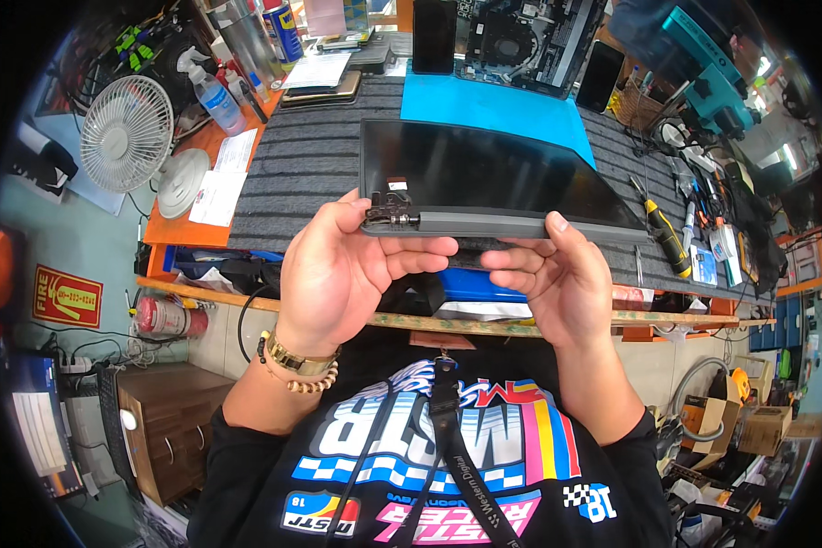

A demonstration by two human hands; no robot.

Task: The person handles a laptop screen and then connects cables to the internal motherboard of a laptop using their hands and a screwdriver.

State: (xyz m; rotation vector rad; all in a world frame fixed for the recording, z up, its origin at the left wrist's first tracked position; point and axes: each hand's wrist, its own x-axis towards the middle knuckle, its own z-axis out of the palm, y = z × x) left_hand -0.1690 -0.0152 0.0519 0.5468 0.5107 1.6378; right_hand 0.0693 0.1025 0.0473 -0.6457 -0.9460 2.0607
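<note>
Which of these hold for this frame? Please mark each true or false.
1. Both hands grip the near edge of the dark flat laptop screen panel. True: the left hand is at the metal hinge, the right hand further along.
2. The small white desk fan stands to the person's right. False: it is on the left.
3. A yellow-handled screwdriver lies on the grey ribbed mat. True.
4. The left wrist is bare. False: it wears a gold watch and a bead bracelet.

Black-glass, grey-framed laptop screen panel in my hands, grey ribbed mat, bright blue mat upper centre, white fan upper left, yellow-handled screwdriver right
</note>
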